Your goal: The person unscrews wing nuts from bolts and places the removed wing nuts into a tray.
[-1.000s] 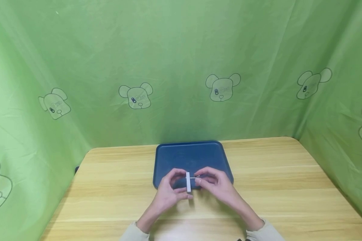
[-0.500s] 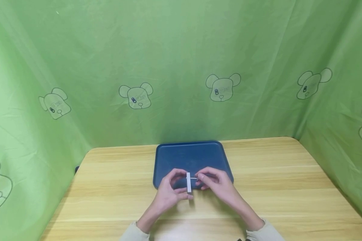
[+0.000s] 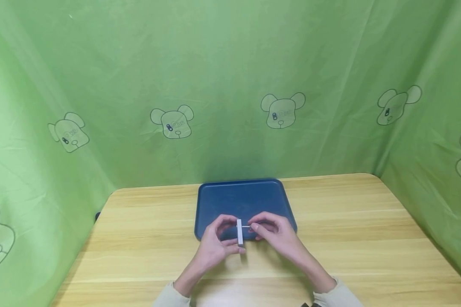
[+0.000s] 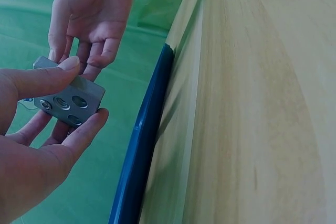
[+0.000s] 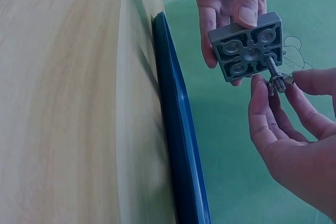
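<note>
A square grey metal block [image 3: 240, 233] with several round holes is held on edge over the tray. My left hand [image 3: 212, 246] grips it by opposite edges, thumb on one and fingers on another. A threaded bolt [image 5: 272, 66] passes through one corner hole; its head [image 4: 45, 104] shows on the block's other face in the left wrist view. On the bolt sits a wing nut [image 5: 279, 80], near the free end and apart from the block. Thumb and fingertips of my right hand [image 3: 279, 233] pinch the wing nut's wings.
Behind and below the hands, a blue tray [image 3: 238, 196] with a low rim lies on the wood-grain table [image 3: 338, 238]. A green curtain [image 3: 223, 76] printed with bear heads hangs around the back and sides.
My right thumb has shifted up and right against the fingers at the bolt's end. Block and left hand stay nearly in place.
</note>
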The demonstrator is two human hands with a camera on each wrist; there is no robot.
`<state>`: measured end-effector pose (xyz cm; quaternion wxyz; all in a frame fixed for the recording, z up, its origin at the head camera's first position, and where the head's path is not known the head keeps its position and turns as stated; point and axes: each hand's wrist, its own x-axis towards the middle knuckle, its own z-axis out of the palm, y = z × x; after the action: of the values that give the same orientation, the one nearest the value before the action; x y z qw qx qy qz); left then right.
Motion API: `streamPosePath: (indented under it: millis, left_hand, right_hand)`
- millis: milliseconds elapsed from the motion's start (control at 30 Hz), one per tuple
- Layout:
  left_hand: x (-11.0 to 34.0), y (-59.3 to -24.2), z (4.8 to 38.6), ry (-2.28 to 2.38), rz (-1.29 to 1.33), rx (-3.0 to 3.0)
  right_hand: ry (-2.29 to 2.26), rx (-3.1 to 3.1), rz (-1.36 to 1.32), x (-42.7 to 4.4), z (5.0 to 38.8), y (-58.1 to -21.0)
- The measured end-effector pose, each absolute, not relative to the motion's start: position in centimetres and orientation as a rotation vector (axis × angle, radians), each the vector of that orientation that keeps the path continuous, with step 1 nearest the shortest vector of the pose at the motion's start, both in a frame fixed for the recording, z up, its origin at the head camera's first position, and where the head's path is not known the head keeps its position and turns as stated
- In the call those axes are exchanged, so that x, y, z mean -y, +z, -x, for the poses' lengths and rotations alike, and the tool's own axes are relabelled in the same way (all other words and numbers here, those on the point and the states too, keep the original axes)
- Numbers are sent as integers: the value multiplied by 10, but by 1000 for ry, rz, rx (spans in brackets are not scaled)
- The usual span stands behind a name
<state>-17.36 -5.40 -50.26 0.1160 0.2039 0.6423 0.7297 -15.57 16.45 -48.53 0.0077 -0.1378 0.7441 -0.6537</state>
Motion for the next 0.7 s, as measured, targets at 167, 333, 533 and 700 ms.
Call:
streamPosePath:
  millis: [167,333,533,700]
  left_hand:
    - [54,-503,174,2133,-600,-1888]
    - [54,-504,174,2140,-607,-1878]
    - [54,-503,174,2141,-608,-1877]
    - [54,-503,173,2137,-613,-1883]
  right_hand:
    - [-2057,-2311,446,-165,155,-485]
    - [-2079,-2282,449,-165,156,-485]
    - [-2076,-2293,445,-165,155,-485]
    - [-2036,-2343,446,-165,156,-485]
